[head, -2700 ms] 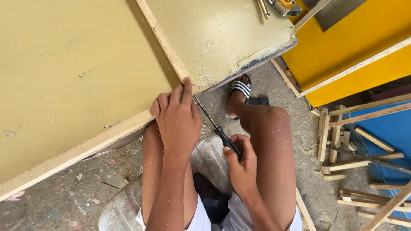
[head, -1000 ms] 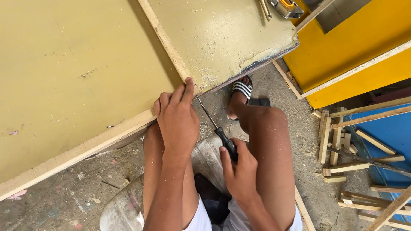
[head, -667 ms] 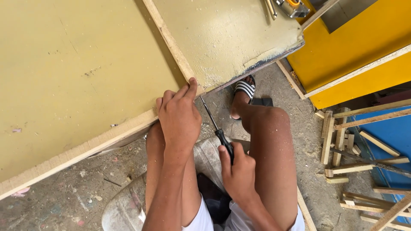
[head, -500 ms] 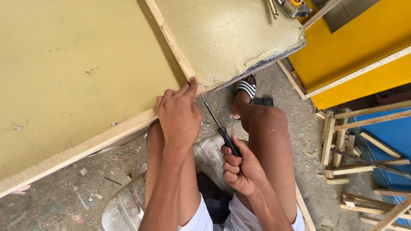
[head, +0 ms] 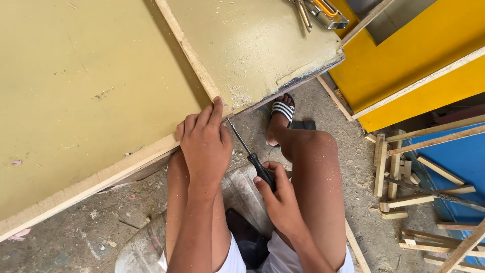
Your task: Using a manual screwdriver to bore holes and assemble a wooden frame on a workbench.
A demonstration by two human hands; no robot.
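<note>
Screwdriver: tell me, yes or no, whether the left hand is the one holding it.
No, the right hand grips the screwdriver; the left hand rests on the panel's wooden edge.

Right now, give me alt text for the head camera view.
A seated person's right hand drives a black-handled screwdriver into the edge of an olive-yellow panel, which the left hand steadies. Wood offcuts litter the floor.

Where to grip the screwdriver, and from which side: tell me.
Grip the screwdriver by its black handle, the thick lower end, coming from below on the person's side, as the right hand does. The thin metal shaft slants up and left to the panel edge beside the left hand, so that end offers little hold and is crowded.
</note>
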